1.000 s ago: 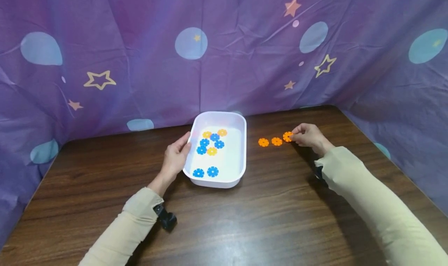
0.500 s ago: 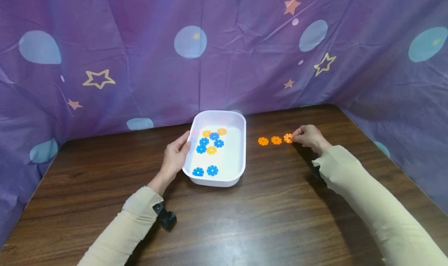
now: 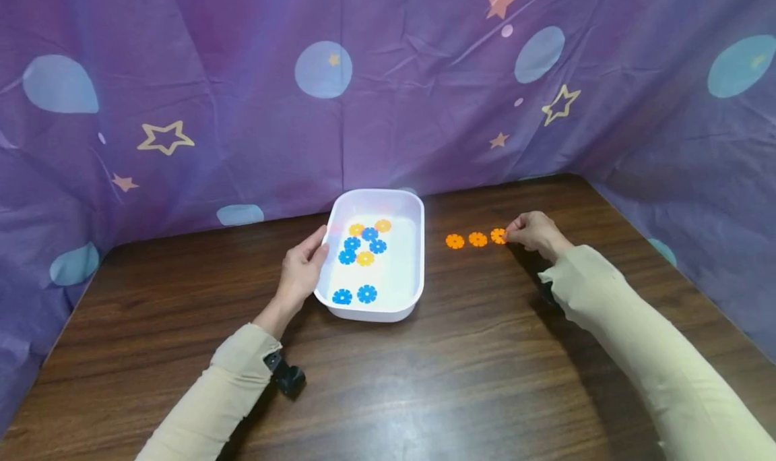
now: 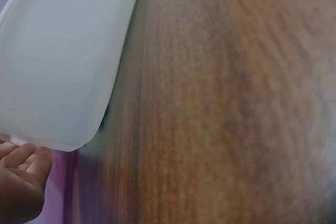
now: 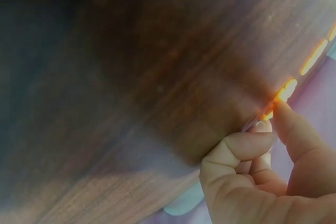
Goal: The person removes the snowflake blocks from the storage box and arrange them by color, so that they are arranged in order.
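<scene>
My left hand (image 3: 301, 267) grips the left wall of a white plastic tray (image 3: 419, 259), thumb at the rim. Inside lie several blue flower-shaped discs (image 3: 366, 294) and 3 yellow-orange ones (image 3: 365, 259). On the wooden table right of the tray, two orange notched discs (image 3: 477, 239) lie flat in a row. At the row's right end my right hand (image 3: 536, 233) pinches a third orange disc (image 3: 498, 236) by its right edge. The right wrist view shows thumb and fingertips on that disc (image 5: 286, 91), close to the table. In the left wrist view, fingers (image 4: 23, 163) sit at the tray's edge.
The brown wooden table (image 3: 388, 387) extends around the tray toward the front. A purple star-patterned cloth (image 3: 242, 97) hangs along the back and right side, just behind the tray. A small black camera (image 3: 286, 375) is strapped to the left wrist.
My right hand has drawn the third orange disc slightly toward the front, into line with the other two. My left hand keeps its grip on the tray. The head view has shifted slightly.
</scene>
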`<action>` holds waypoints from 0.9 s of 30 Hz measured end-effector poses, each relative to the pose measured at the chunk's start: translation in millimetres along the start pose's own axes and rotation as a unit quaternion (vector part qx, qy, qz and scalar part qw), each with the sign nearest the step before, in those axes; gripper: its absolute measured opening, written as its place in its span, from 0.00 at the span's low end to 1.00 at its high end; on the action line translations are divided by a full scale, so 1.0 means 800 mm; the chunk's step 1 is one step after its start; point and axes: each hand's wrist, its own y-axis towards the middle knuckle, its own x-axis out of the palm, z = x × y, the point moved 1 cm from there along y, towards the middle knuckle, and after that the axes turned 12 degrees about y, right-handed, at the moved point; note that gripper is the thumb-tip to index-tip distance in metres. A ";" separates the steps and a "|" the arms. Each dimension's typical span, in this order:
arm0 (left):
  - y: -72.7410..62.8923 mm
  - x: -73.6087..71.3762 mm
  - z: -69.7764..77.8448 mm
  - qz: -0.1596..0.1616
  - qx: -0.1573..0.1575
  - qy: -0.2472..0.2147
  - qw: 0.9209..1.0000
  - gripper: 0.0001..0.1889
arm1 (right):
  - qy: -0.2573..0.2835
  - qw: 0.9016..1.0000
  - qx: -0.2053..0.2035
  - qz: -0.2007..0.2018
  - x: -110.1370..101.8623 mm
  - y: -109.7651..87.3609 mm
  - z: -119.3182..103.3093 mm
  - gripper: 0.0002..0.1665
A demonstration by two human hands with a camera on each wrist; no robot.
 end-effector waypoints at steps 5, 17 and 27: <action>0.001 -0.001 0.000 0.004 0.002 -0.005 1.000 0.22 | 0.000 1.000 0.000 0.008 -0.001 0.000 -0.006 0.11; -0.001 0.001 -0.002 0.004 0.006 0.003 1.000 0.22 | 0.058 0.998 -0.009 0.015 0.007 -0.008 -0.002 0.14; -0.002 -0.001 0.000 0.010 0.006 -0.002 1.000 0.22 | 0.105 0.988 -0.113 -0.003 0.060 -0.020 -0.095 0.14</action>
